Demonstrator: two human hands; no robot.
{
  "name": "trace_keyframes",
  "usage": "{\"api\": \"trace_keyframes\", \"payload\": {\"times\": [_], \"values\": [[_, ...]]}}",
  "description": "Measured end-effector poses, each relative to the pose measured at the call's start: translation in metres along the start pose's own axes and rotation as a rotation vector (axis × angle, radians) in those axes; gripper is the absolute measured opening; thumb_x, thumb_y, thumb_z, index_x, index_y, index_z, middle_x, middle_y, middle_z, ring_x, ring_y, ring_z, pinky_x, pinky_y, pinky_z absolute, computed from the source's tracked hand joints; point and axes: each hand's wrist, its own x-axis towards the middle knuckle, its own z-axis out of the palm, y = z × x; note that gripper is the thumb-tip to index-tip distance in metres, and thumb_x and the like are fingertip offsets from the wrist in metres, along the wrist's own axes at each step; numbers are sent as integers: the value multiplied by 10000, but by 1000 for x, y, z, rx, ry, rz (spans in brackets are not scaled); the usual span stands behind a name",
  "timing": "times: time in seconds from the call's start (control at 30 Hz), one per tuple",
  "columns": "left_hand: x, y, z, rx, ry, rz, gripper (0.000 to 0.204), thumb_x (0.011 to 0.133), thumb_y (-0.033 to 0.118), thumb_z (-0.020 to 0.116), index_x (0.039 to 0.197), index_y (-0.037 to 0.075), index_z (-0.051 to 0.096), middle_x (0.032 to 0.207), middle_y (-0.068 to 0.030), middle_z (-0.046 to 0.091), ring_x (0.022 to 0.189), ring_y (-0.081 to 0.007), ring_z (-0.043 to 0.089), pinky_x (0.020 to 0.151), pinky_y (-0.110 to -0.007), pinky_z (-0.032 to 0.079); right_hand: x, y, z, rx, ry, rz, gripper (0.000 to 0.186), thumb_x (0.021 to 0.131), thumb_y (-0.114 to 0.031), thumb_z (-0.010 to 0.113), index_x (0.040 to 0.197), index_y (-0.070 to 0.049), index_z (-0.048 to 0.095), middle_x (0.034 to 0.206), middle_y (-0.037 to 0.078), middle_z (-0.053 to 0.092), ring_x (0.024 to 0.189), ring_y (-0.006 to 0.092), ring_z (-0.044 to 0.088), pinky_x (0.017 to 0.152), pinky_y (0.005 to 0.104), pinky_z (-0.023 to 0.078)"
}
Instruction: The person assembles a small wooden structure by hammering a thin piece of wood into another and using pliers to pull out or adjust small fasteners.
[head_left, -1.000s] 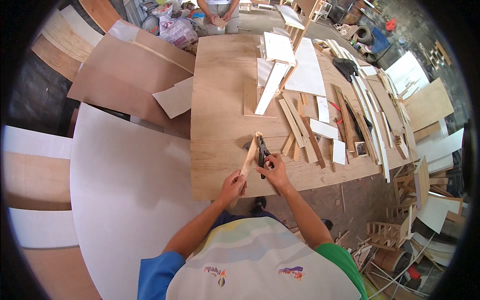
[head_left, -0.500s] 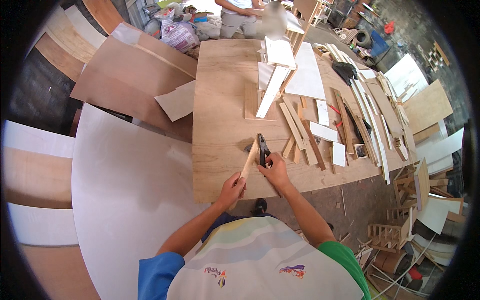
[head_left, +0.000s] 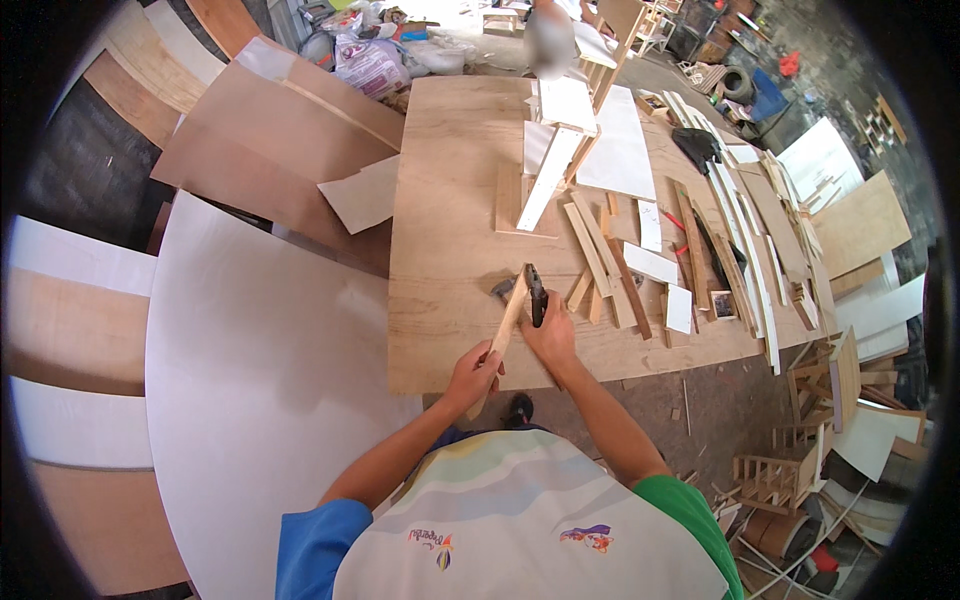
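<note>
At the plywood sheet's [head_left: 450,200] near edge, left hand [head_left: 473,373] grips a wood strip [head_left: 507,318]; right hand [head_left: 548,335] maybe a tool [head_left: 535,294]

The dark tool [head_left: 536,294] in the right hand [head_left: 548,338] is too small to tell its kind, and its lower part is hidden inside the closed fingers. The left hand [head_left: 474,374] covers the near end of the wooden strip [head_left: 508,322]. At the top centre a person [head_left: 551,35] is blurred and cut off by the frame edge, and the scrap pile [head_left: 800,480] at the lower right blurs towards the dark rim.
</note>
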Motion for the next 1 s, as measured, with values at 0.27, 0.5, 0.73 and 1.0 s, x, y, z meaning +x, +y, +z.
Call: {"api": "trace_keyframes", "payload": {"times": [0.27,0.5,0.73,1.0], "values": [[-2,-6,8,-57,37,-19,233,969,221,491,1089,23,525,761,-46,527,534,-127,515,479,-266,442,2,3,-1,-75,1,55,332,729,-133,661,985,8,503,882,249,605,810,439,608,714,511,488],[18,-4,6,-84,23,-36,362,973,254,508,1245,27,432,790,-77,568,554,-161,576,474,-285,460,3,5,-3,-123,-34,27,333,690,-112,671,954,9,508,833,240,616,760,427,630,686,497,520],[65,19,3,90,114,39,350,1003,362,431,1076,27,499,638,-53,524,449,-138,522,414,-288,438,2,-14,-4,-107,-33,-55,302,677,-102,661,906,-3,491,786,232,616,719,423,633,638,487,524],[67,30,19,140,214,123,416,1013,389,381,862,22,504,541,-36,469,381,-119,451,356,-282,400,8,-27,-9,-70,-9,-70,317,660,-95,681,897,-10,488,783,232,610,696,435,623,623,493,517]]}}
